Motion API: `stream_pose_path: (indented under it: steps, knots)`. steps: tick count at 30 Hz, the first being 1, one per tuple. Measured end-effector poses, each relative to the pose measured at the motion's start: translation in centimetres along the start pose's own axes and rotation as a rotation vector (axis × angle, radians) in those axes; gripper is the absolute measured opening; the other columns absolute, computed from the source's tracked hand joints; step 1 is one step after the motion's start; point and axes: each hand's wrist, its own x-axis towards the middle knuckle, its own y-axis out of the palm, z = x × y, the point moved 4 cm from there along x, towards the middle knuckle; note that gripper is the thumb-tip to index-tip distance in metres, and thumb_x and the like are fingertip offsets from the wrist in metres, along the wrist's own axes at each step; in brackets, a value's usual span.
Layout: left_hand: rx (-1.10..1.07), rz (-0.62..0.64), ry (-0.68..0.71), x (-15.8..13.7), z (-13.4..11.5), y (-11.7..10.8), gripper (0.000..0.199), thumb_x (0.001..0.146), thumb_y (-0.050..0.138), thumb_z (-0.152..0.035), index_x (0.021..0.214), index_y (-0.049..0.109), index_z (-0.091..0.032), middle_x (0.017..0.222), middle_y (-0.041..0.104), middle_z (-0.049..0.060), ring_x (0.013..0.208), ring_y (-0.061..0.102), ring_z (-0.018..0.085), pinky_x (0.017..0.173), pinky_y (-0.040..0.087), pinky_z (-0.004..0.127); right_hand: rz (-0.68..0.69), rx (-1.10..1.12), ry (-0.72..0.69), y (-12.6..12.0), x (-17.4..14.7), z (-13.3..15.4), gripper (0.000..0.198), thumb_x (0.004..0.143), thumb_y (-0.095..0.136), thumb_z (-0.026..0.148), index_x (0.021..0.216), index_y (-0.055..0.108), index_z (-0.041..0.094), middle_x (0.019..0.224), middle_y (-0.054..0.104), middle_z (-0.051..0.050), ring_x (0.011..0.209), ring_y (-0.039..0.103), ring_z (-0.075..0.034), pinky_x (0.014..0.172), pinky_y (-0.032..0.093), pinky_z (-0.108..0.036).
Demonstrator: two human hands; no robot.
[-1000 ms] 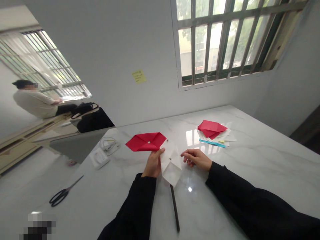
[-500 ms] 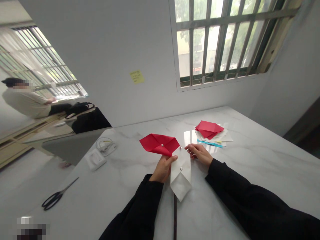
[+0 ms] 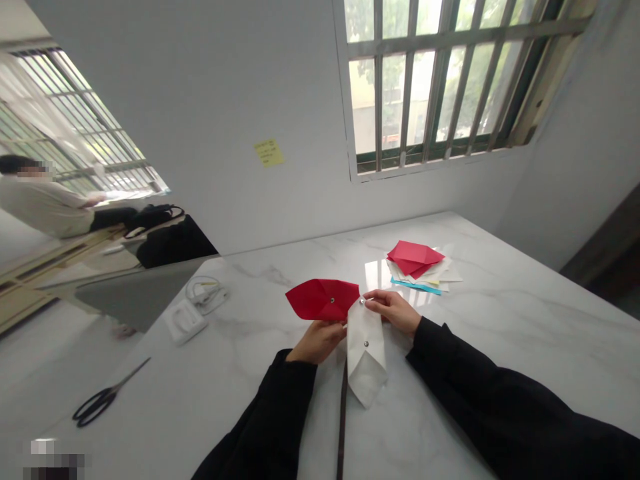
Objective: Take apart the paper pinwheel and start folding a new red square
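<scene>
between left hand (image 3: 320,343) and right hand (image 3: 395,312), seemingly just above the table (image 3: 215,387): a white folded paper (image 3: 363,330), with an upper stud (image 3: 361,302) near the top edge and a lower stud (image 3: 367,344) about mid-height. just beside, up to the left and apparently touching: a red folded paper (image 3: 323,297) with a middle stud (image 3: 333,300). below, a dark stick (image 3: 343,427), running down from the left hand.

left hand closed under the red paper, seemingly around the stick's upper end; exact grip hidden. right hand narrowed to a pinch on the white paper's top edge, right by the upper stud.

best to hold the stick firm on the left and use only light fingertip pressure on the right. pinch close to the upper stud to avoid creasing or tearing. leave folds puffed, not flattened. mind a possible sharp point behind.

farther out: paper pile (image 3: 417,257) beyond the right hand; white plug block (image 3: 185,323) and scissors (image 3: 97,405) well off to the left.
</scene>
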Motion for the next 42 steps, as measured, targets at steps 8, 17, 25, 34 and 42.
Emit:
stream_pose_path:
  steps: [8, 17, 25, 34, 42]
  knots:
    - [0.022, -0.034, 0.023, 0.8, 1.1, 0.6, 0.033, 0.074, 0.090, -0.028, 0.103, 0.079, -0.017, 0.106, 0.081, 0.012, 0.117, 0.072, 0.038, 0.097, 0.058, 0.044, -0.071, 0.070, -0.023, 0.3, -0.1, 0.1, 0.059, 0.064, 0.093, 0.061, 0.102, 0.076, 0.018, 0.084, 0.077, -0.002, 0.070, 0.067, -0.016, 0.068, 0.050, -0.030]
    - [0.132, -0.058, 0.074, 1.9, 3.2, 0.2, 0.048, 0.078, 0.088, -0.044, 0.113, 0.077, -0.012, 0.113, 0.080, 0.016, 0.113, 0.072, 0.037, 0.100, 0.057, 0.046, -0.071, 0.088, 0.024, 0.3, -0.1, -0.1, 0.052, 0.057, 0.099, 0.050, 0.091, 0.078, 0.017, 0.077, 0.076, -0.001, 0.062, 0.060, -0.012, 0.061, 0.044, -0.027]
    - [0.403, -0.154, 0.178, 1.8, 2.4, 0.4, 0.049, 0.082, 0.081, -0.047, 0.117, 0.076, -0.014, 0.113, 0.080, 0.015, 0.114, 0.071, 0.036, 0.101, 0.056, 0.046, -0.072, 0.079, 0.075, 0.0, 0.2, -0.6, 0.046, 0.058, 0.100, 0.044, 0.087, 0.077, 0.018, 0.076, 0.077, -0.001, 0.062, 0.064, -0.013, 0.060, 0.046, -0.026]
    - [0.662, -0.130, 0.245, 1.5, 1.6, 0.8, 0.038, 0.086, 0.072, -0.045, 0.114, 0.077, -0.021, 0.111, 0.080, 0.010, 0.116, 0.070, 0.034, 0.111, 0.049, 0.048, 0.027, 0.052, 0.037, -0.2, 0.6, -0.7, 0.050, 0.060, 0.098, 0.043, 0.098, 0.079, 0.017, 0.080, 0.079, -0.003, 0.075, 0.073, -0.019, 0.080, 0.056, -0.036]
    - [0.637, -0.245, 0.147, 1.6, 2.7, 0.4, 0.037, 0.086, 0.071, -0.045, 0.107, 0.078, -0.016, 0.109, 0.080, 0.012, 0.103, 0.072, 0.033, 0.095, 0.056, 0.043, 0.021, 0.002, 0.045, -0.2, 0.7, -0.5, 0.044, 0.057, 0.097, 0.042, 0.089, 0.078, 0.017, 0.078, 0.078, -0.003, 0.069, 0.069, -0.016, 0.074, 0.053, -0.032]
